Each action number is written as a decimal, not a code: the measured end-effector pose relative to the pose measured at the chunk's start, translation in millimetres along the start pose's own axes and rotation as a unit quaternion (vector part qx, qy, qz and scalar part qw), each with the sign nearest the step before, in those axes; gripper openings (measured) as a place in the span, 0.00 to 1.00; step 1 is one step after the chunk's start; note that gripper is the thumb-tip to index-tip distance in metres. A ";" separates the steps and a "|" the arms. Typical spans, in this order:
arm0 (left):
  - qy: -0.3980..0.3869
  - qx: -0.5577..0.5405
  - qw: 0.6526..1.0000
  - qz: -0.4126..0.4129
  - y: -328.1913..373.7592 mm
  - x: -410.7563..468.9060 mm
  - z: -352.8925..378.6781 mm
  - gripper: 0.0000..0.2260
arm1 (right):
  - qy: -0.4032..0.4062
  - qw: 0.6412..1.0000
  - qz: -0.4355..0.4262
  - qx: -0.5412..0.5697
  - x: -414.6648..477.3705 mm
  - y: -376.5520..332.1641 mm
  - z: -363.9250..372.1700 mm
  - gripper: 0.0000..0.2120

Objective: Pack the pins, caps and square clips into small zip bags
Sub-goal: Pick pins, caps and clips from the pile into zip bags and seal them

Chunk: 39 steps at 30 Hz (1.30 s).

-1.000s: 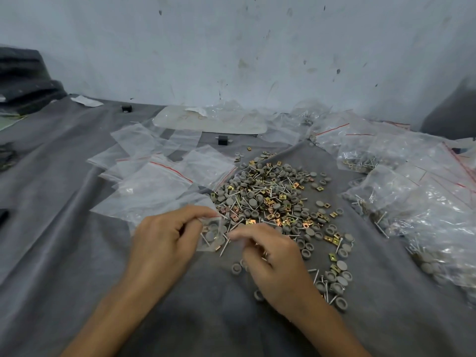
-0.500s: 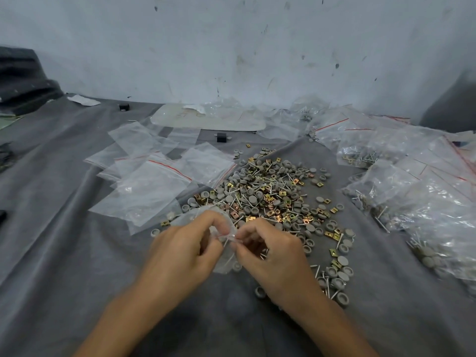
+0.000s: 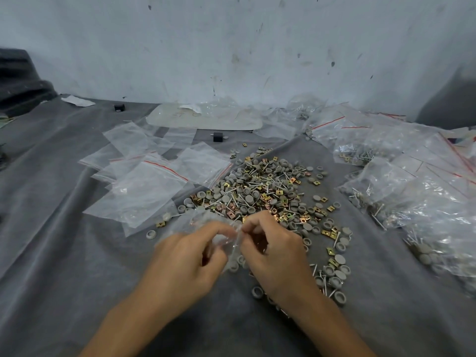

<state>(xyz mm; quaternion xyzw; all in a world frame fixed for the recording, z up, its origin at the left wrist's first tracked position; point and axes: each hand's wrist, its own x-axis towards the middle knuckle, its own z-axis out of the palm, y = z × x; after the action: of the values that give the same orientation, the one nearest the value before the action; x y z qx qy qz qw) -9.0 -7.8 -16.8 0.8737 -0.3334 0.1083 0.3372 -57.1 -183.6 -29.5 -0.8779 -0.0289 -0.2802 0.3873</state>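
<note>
Surface: a creased grey cloth [image 3: 64,253] covers the table, in front of a scuffed, pale wall [image 3: 231,47].
Left hand [image 3: 185,261]: fingers curled, thumb and forefinger pinching the left side of a small clear plastic zip bag [image 3: 201,222].
Right hand [image 3: 273,251]: fingers curled too, fingertips pinching the same bag's edge, almost touching the left hand's fingertips.
Zip bag: crumpled between the two hands at the near edge of the heap; what it contains is too blurred to tell.
Heap: round grey plastic caps [image 3: 253,194], thin silver metal pins [image 3: 260,179] and brass-coloured square clips [image 3: 265,197] lie mixed just beyond the hands, with some strewn to the right of the right wrist.
Left of the heap: flat, clear, empty zip bags with red strips [image 3: 144,181], overlapping.
Right of the heap: a pile of filled clear bags [image 3: 412,202], showing pins and caps inside.
Far side: a small black block [image 3: 218,137] sits near the wall.
</note>
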 end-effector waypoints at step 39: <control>0.042 -0.009 0.994 -0.104 -2.7 7.1 -9.8 0.13 | -0.026 0.980 0.200 0.003 20.1 36.0 -39.8 0.14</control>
<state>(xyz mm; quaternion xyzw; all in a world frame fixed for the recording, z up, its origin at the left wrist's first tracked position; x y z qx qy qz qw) -1.6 -3.5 -8.0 0.8951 -0.2275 0.1062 0.3683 -49.2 -239.8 -21.4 -0.8720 0.1360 -0.1740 0.4369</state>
